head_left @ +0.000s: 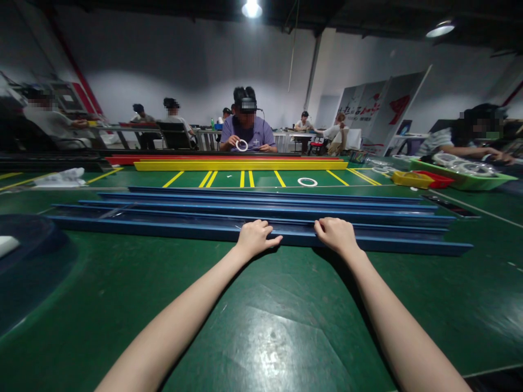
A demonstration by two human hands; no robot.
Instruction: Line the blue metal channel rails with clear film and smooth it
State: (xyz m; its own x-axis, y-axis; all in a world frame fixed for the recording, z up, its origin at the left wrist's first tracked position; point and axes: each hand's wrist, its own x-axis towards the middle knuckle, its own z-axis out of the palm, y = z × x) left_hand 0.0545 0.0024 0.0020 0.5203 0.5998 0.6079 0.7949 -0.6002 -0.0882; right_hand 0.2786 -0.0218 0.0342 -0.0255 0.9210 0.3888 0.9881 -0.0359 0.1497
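1. Left hand [255,238] curls over the near rail [296,239], thumb outside, holding its wall.
2. Right hand [337,234] curls on that wall too, gripping, thumb hidden.
3. Just beyond, more blue rails [265,210] lie across the table [269,305].
4. Farther: white ring [299,181], then yellow rail [241,166].
5. Far right, green tray [469,183]; far side, a person [253,130] holds another ring [242,150].

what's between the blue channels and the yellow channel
In the head view, a white ring, a small white speck and yellow stripes show on the green tabletop between the blue channels and the yellow channel.
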